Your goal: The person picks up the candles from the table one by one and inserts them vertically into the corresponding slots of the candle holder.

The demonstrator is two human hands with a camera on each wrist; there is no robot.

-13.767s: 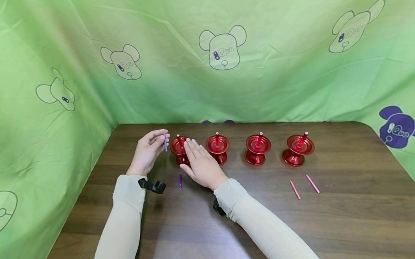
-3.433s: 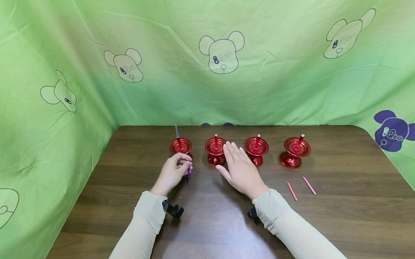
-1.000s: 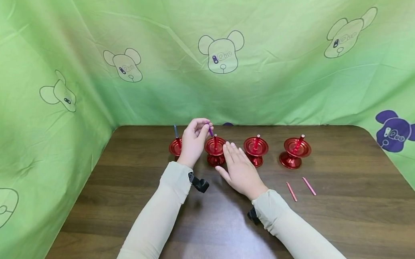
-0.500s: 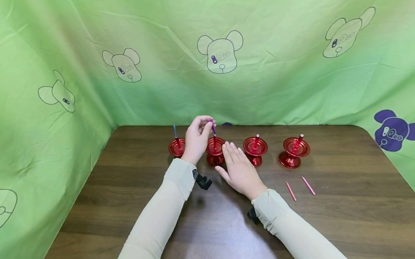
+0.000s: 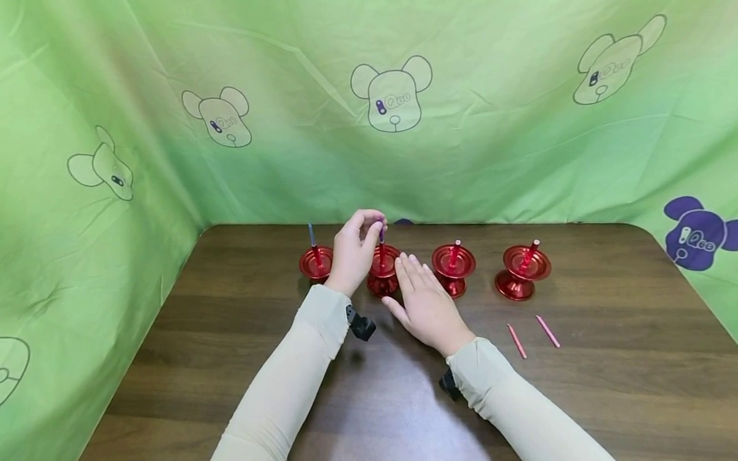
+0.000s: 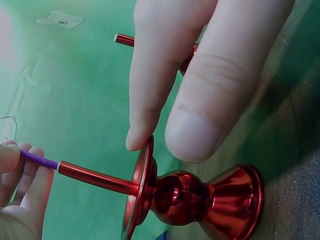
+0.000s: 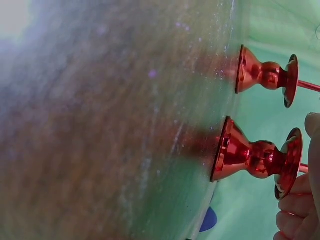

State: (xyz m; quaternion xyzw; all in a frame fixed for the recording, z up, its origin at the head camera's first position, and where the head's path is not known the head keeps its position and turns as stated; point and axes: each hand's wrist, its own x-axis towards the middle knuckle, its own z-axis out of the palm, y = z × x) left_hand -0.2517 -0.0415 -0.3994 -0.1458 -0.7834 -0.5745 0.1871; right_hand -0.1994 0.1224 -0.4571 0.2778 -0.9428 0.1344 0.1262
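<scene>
My left hand pinches a thin purple candle between thumb and fingers, above the second red metal candle holder from the left. In the left wrist view the candle's lower end sits right at the white-edged top of the holder's upright tube. Beside that holder, my right hand lies with straight fingers, a fingertip touching the rim of its dish. A blue candle stands in the tube of the leftmost holder, which my left hand partly covers.
Two more red holders, a third and a fourth, continue the row to the right. In front of the fourth lie a coral candle and a pink candle on the wooden table. Green printed cloth hangs behind.
The blue candle went into the leftmost holder and my left hand picked up the purple one, bringing it to the second holder's tube. My right hand shifted right from the first holder to the second.
</scene>
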